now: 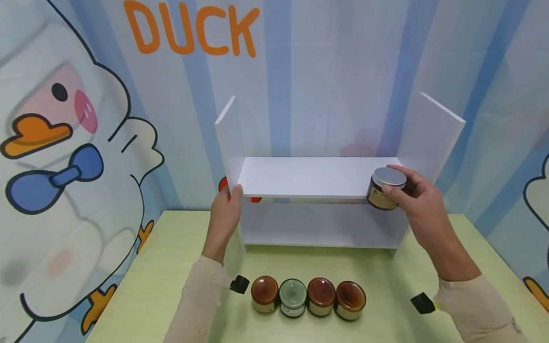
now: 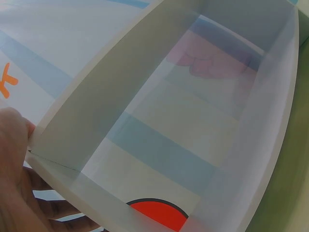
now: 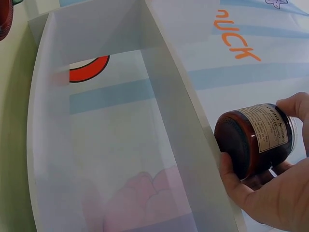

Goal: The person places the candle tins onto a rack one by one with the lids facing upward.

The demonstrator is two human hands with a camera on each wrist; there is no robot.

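Note:
A white open shelf unit (image 1: 315, 177) stands on the pale green table (image 1: 146, 281) against the wall. My right hand (image 1: 413, 197) grips a brown glass jar with a silver lid (image 1: 384, 187) at the right end of the upper shelf board. In the right wrist view the jar (image 3: 256, 140) shows its dark base and a beige label. My left hand (image 1: 226, 209) holds the front edge of the shelf's left side panel, thumb on the panel. The left wrist view shows that hand (image 2: 19, 169) at the panel's edge (image 2: 58, 159).
Several more jars stand in a row near the table's front edge: brown ones (image 1: 264, 294) (image 1: 321, 296) (image 1: 350, 299) and a green one (image 1: 293, 297). The wall behind carries a duck cartoon and orange lettering (image 1: 193, 28). Wrist cameras (image 1: 240, 284) (image 1: 422, 303) sit on both sleeves.

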